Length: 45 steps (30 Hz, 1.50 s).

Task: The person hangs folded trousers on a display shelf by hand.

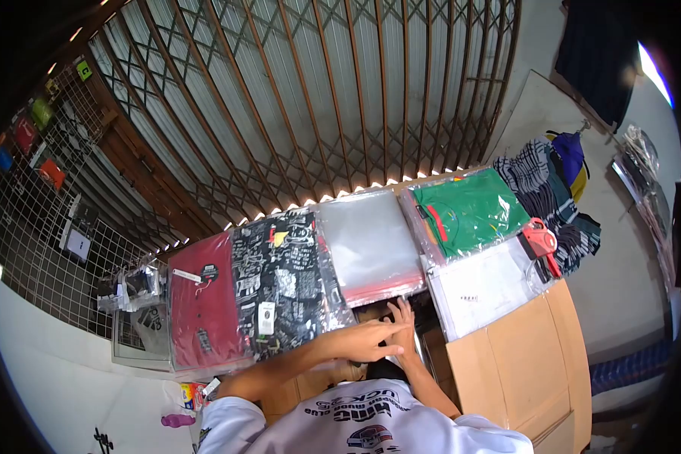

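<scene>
My left hand [371,340] reaches in from the left, fingers stretched across my right hand, thumb apart; no object shows in it. My right hand [403,327] points up and away, fingers apart, with nothing visible in it. Both are over a dark gap below a stack of clear plastic bags [371,242]. Left of them lies a bagged black-and-white printed garment [286,280], and beyond it a bagged dark red garment [204,303]. To the right are a white packet [480,291] and a bagged green garment [469,216].
A red tape dispenser [539,240] rests at the right edge of the white packet. Brown cardboard [522,356] lies at the right front. Striped clothes [526,170] are piled behind right. A folding metal gate [318,98] stands behind, a wire rack [45,212] at left.
</scene>
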Each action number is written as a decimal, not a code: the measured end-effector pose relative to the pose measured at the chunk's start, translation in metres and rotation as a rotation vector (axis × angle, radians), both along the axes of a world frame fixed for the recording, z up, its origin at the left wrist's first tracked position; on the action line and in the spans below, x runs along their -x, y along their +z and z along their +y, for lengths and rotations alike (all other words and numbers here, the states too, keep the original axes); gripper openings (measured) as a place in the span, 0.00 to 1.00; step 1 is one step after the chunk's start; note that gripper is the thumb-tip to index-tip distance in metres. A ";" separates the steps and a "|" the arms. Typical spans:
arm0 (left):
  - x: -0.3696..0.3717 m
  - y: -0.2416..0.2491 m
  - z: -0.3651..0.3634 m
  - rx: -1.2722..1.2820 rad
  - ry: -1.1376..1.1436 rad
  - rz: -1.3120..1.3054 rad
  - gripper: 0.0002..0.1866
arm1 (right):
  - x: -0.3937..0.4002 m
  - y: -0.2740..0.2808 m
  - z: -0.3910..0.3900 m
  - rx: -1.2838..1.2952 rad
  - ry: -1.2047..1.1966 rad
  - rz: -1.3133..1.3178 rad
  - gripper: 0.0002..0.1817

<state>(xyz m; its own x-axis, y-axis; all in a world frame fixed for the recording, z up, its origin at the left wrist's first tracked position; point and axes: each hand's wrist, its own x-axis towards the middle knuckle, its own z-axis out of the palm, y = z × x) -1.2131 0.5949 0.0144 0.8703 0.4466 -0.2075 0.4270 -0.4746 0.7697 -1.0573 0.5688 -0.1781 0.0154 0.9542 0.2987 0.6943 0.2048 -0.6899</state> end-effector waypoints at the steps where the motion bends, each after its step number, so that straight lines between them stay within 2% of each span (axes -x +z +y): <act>1: 0.005 0.025 -0.018 0.165 0.047 0.031 0.34 | 0.005 -0.010 -0.016 -0.040 0.016 0.062 0.26; 3: 0.029 0.004 -0.057 0.358 0.129 -0.169 0.32 | 0.007 -0.028 -0.048 0.154 0.088 0.192 0.24; 4: 0.041 -0.012 -0.073 0.478 0.176 -0.137 0.30 | 0.010 -0.032 -0.068 0.220 0.093 0.227 0.22; 5: 0.054 -0.031 -0.091 0.473 0.160 -0.130 0.30 | 0.013 -0.038 -0.088 0.282 0.098 0.264 0.19; 6: 0.068 -0.054 -0.110 0.539 0.254 -0.208 0.30 | 0.015 -0.052 -0.107 0.420 0.031 0.248 0.17; 7: 0.082 -0.075 -0.130 0.606 0.351 -0.285 0.29 | 0.016 -0.079 -0.126 0.490 -0.021 0.355 0.17; 10: 0.133 -0.153 -0.195 0.541 0.570 -0.183 0.33 | 0.013 -0.101 -0.193 0.527 -0.177 0.277 0.13; 11: 0.148 -0.165 -0.215 0.501 0.639 -0.108 0.34 | 0.001 -0.162 -0.212 0.523 -0.184 0.284 0.13; 12: 0.164 -0.184 -0.237 0.500 0.631 -0.103 0.34 | -0.004 -0.229 -0.244 0.518 -0.341 0.329 0.11; 13: 0.180 -0.204 -0.262 0.515 0.716 -0.047 0.36 | 0.000 -0.215 -0.267 0.637 -0.490 0.389 0.11; 14: 0.193 -0.215 -0.284 0.528 0.799 0.007 0.37 | 0.000 -0.193 -0.297 0.754 -0.641 0.447 0.10; 16: 0.213 -0.212 -0.320 0.519 0.808 0.060 0.37 | -0.006 -0.171 -0.347 1.065 -0.824 0.441 0.10; 18: 0.227 -0.209 -0.340 0.500 0.810 0.109 0.38 | -0.013 -0.214 -0.403 1.113 -0.999 0.588 0.10; 20: 0.233 -0.211 -0.352 0.520 0.805 0.220 0.38 | -0.029 -0.248 -0.449 1.092 -1.014 0.574 0.10; 21: 0.232 -0.213 -0.351 0.511 0.781 0.223 0.38 | -0.035 -0.259 -0.461 1.080 -1.020 0.551 0.10; 23: 0.225 -0.215 -0.346 0.367 0.682 0.407 0.38 | -0.030 -0.277 -0.473 1.061 -1.042 0.508 0.10; 24: 0.218 -0.212 -0.345 0.358 0.645 0.412 0.38 | -0.039 -0.285 -0.501 1.054 -1.061 0.490 0.11; 26: 0.186 -0.181 -0.330 0.180 0.501 0.414 0.38 | -0.039 -0.298 -0.521 1.038 -1.115 0.463 0.11; 30: 0.119 -0.172 -0.311 0.044 0.291 0.386 0.36 | -0.036 -0.308 -0.580 1.025 -1.267 0.418 0.13; 31: 0.102 -0.172 -0.309 -0.013 0.238 0.339 0.35 | -0.056 -0.266 -0.613 1.023 -1.324 0.447 0.13; 32: 0.083 -0.171 -0.311 -0.065 0.186 0.288 0.35 | -0.029 -0.206 -0.599 0.888 -1.188 0.732 0.13; 33: 0.061 -0.165 -0.315 -0.066 0.126 0.285 0.35 | -0.027 -0.201 -0.618 0.876 -1.245 0.757 0.13; 35: 0.019 -0.155 -0.330 -0.073 0.055 0.313 0.36 | -0.027 -0.195 -0.663 0.598 -1.202 1.115 0.11; 36: 0.000 -0.160 -0.341 -0.098 0.004 0.323 0.35 | -0.024 -0.189 -0.691 0.578 -1.250 1.129 0.11; 38: -0.038 -0.153 -0.377 -0.111 -0.081 0.287 0.36 | -0.020 -0.174 -0.748 0.709 -1.335 1.192 0.13; 40: -0.070 -0.157 -0.419 -0.152 -0.171 0.233 0.36 | -0.009 -0.189 -0.816 0.770 -1.420 1.226 0.15; 41: -0.085 -0.160 -0.444 -0.150 -0.200 0.225 0.36 | 0.002 -0.213 -0.856 0.701 -1.534 1.288 0.11; 42: -0.100 -0.162 -0.471 -0.055 -0.253 0.223 0.36 | 0.009 -0.229 -0.889 0.626 -1.644 1.349 0.09; 44: -0.129 -0.158 -0.528 0.125 -0.349 0.237 0.35 | 0.024 -0.213 -0.943 0.602 -1.751 1.454 0.09; 45: -0.141 -0.157 -0.554 0.127 -0.376 0.238 0.35 | 0.033 -0.205 -0.968 0.597 -1.831 1.554 0.10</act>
